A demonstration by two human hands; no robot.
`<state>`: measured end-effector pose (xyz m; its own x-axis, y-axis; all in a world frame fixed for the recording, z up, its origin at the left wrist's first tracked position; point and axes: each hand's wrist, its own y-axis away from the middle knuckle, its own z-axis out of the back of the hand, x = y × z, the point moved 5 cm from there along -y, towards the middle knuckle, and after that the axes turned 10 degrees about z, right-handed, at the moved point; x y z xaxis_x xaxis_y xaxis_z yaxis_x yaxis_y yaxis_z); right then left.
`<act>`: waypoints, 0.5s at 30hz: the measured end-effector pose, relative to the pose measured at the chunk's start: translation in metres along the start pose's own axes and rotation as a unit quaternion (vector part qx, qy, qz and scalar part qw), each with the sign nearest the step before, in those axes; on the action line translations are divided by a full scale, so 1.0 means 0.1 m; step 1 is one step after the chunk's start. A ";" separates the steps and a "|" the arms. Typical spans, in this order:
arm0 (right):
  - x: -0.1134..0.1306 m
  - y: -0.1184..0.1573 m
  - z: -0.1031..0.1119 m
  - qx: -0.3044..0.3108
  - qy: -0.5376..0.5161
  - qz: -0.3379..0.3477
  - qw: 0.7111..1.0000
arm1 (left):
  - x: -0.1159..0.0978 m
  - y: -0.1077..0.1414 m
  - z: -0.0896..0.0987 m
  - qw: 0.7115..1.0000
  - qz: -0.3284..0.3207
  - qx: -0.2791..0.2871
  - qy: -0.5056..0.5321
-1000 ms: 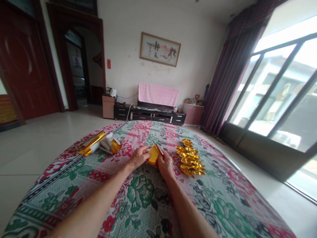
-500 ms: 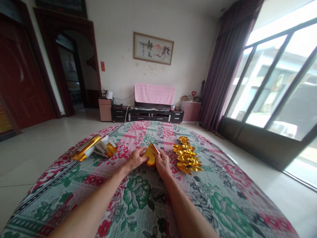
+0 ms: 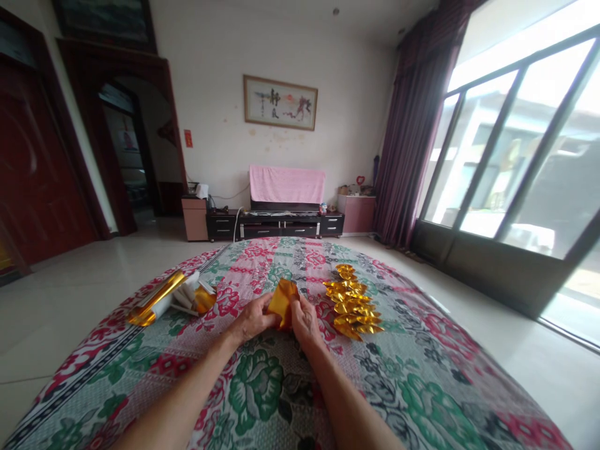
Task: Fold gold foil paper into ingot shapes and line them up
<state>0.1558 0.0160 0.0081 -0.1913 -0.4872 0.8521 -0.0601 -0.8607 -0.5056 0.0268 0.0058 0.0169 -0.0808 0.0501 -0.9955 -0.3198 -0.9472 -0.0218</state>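
Note:
Between my two hands, over the middle of the table, is a piece of folded gold foil paper (image 3: 282, 301). My left hand (image 3: 253, 320) pinches its left edge, thumb on the near face. My right hand (image 3: 305, 317) grips the right edge, with its fingers partly hidden behind the paper. To the right of my right hand, folded gold foil pieces (image 3: 354, 305) with pointed tips lie in a row running away from me. On the left lie a roll of gold foil paper (image 3: 159, 300) and a loose heap of white-backed foil sheets (image 3: 190, 292).
A flowered cloth (image 3: 255, 390) covers the round table. Beyond it stands a low black cabinet (image 3: 281, 226) with a pink cloth (image 3: 287, 184) above it. A purple curtain (image 3: 398, 150) and large window panes are on the right; a dark red door (image 3: 42, 169) is on the left.
The folded gold paper has been turned, so more of its gold face shows and the white edge is no longer visible. Both hands still hold it. The camera view has shifted slightly.

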 end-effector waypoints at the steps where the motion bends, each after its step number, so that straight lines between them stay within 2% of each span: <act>1: 0.00 0.00 0.00 -0.001 -0.005 -0.003 1.000 | 0.00 0.00 0.00 1.000 -0.001 -0.001 -0.007; 8: 0.06 0.02 0.00 0.003 -0.060 -0.039 0.997 | 0.04 -0.03 0.04 0.996 0.018 -0.002 -0.086; 13: 0.05 0.02 -0.01 0.011 -0.151 -0.064 0.986 | -0.04 0.01 0.02 0.994 -0.001 0.052 -0.091; 15: 0.07 0.03 -0.01 0.016 -0.176 -0.065 0.982 | -0.04 0.01 0.02 0.995 0.004 0.055 -0.089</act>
<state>0.1537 0.0104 0.0121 0.1662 -0.3893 0.9060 -0.0291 -0.9203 -0.3901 0.0244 0.0053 0.0209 -0.2454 0.1079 -0.9634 -0.4195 -0.9078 0.0051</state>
